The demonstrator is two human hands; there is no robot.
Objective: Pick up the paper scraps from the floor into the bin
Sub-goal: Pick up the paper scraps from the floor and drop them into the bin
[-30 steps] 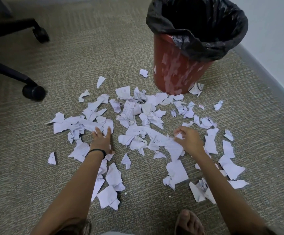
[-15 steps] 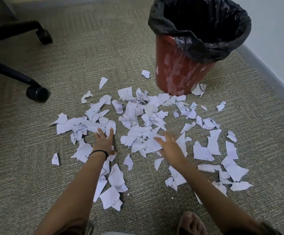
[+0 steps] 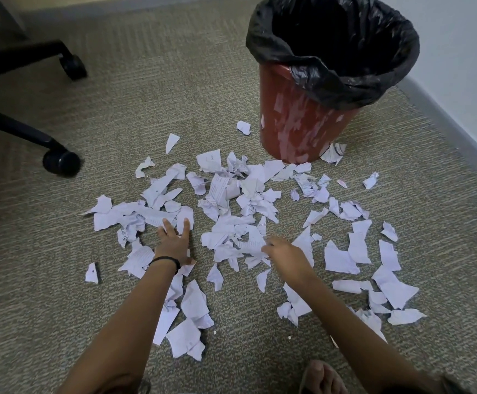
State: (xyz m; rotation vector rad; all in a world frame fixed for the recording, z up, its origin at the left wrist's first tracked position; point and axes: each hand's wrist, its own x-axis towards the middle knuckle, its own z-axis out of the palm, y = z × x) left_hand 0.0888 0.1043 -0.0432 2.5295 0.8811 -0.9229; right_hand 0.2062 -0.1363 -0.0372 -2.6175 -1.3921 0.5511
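Down flat with the left hand [image 3: 174, 244], fingers straight and spread, pressing on scraps at the 9 o'clock side of the heap and gripping nothing. Probably bracing there, or fencing that edge for a sweep inward.

Over to the right hand [image 3: 287, 253]: reaching into the heap's 6 o'clock edge, fingertips lost against a printed piece. Pinching or merely raking, impossible to tell. Looks like gathering toward the middle rather than plucking singles, which is sensible with this many pieces.

Outward now to the paper scraps [image 3: 231, 200]: strewn over the carpet [image 3: 118, 123], thickest in the middle, thinning toward 4 and 8 o'clock. No common heading among the torn bits. As a spread, though, longest from 9 to 3 o'clock, across the body.

Beyond, at 1 o'clock from the heap, the red bin [image 3: 297, 129]: upright, black liner [image 3: 331, 78] folded over the rim, mouth gaping upward, inside too dark to read, a few scraps touching its foot. Handy spot, just a short lift forward.

Off at 10 o'clock, a chair castor [image 3: 61, 163], well apart.
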